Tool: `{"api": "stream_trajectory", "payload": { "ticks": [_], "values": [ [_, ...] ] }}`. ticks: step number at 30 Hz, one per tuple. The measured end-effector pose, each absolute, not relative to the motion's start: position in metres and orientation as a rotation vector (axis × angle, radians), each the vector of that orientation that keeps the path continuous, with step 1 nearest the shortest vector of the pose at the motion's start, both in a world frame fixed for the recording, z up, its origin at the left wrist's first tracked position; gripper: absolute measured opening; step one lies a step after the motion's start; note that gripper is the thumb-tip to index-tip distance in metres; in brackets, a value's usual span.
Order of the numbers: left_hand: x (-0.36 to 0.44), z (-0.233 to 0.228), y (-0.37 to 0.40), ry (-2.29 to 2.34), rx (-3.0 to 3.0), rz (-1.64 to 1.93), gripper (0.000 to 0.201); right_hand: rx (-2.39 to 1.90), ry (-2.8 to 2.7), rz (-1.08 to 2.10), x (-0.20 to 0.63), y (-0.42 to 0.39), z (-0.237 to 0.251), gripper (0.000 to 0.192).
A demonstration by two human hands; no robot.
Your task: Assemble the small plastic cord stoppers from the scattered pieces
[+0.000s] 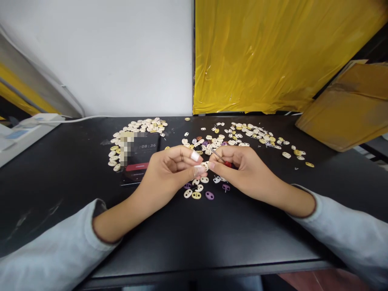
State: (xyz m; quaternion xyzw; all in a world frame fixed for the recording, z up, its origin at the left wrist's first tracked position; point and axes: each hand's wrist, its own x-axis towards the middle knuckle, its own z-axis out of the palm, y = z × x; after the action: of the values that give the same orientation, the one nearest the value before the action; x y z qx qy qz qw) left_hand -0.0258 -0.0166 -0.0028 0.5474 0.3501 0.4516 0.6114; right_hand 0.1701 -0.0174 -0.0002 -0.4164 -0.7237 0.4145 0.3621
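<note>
Thumb and fingers of my left hand point(174, 167) are closed in a pinch on a small cream oval plastic piece with holes point(205, 165). My right hand point(241, 167) is closed around a small red-handled tool point(228, 164), whose thin metal shaft point(217, 155) points up and left. The right thumb tip meets the right side of the cream piece. Below and behind both hands lie loose two-holed ovals in cream, yellow, purple and black, including a purple one point(209, 195). The fingers partly hide the held piece and the tool.
A phone point(144, 146) showing a timer lies left of my hands, beside a curved heap of cream ovals point(117, 139). More ovals point(257, 133) are scattered at the back right. A taped cardboard box point(348, 105) and a white power strip point(30, 133) flank the black table point(194, 238).
</note>
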Motion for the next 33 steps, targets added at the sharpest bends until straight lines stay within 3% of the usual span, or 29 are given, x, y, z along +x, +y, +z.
{"api": "stream_trajectory", "payload": {
  "ticks": [11,19,33],
  "values": [
    [-0.0279,-0.0087,-0.0126,0.722,1.233,1.065,0.017,-1.062,-1.794,1.009,0.1694,-0.0195,0.0018,0.028],
    [-0.0245,-0.0072,-0.0148,0.741,1.33,1.086,0.03,-1.04,-1.762,1.155,0.1681,-0.0194,0.0012,0.03],
    [-0.0226,-0.008,-0.0221,0.911,1.488,1.156,0.024,-1.021,-1.767,1.236,0.1704,-0.0172,0.0005,0.029]
  ]
}}
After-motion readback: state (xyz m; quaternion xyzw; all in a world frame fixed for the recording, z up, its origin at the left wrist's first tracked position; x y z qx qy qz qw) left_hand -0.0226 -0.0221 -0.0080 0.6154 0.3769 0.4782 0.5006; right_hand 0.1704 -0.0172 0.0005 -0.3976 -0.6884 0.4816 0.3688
